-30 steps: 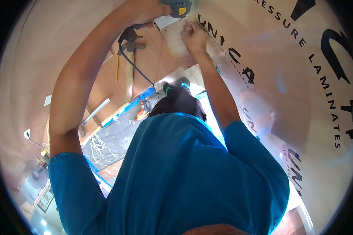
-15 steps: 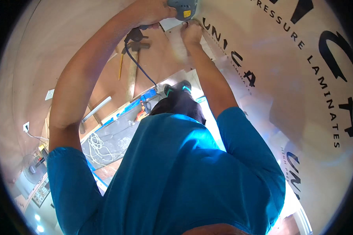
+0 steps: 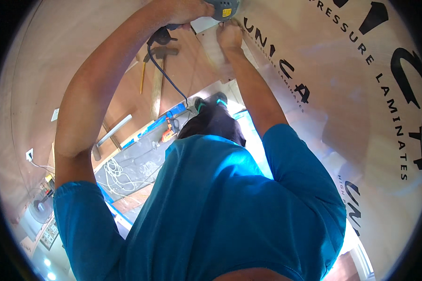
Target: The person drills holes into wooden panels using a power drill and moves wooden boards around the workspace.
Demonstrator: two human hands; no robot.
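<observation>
Both my arms reach up to the top of the view. My left hand (image 3: 185,10) grips a grey corded power drill (image 3: 223,6) with a yellow label, pressed toward a white strip (image 3: 205,24). Its black cord (image 3: 166,77) hangs down toward the floor. Just right of the drill, my right hand (image 3: 229,35) pinches something small against the edge of the strip, fingers closed; what it holds is too small to tell. A large pale laminate sheet (image 3: 361,122) with black lettering stands at the right. My blue shirt (image 3: 211,210) fills the lower middle.
A brown plywood panel (image 3: 56,61) rises at the left. A hammer (image 3: 157,70) and a yellow stick (image 3: 142,77) lie beside the cord. Below are an orange tool (image 3: 166,136), a coiled white cable (image 3: 115,168), a fan (image 3: 40,208) and my dark shoes (image 3: 208,100).
Both hands and the drill have shifted slightly upward toward the top edge; my right hand stays at the strip beside the drill.
</observation>
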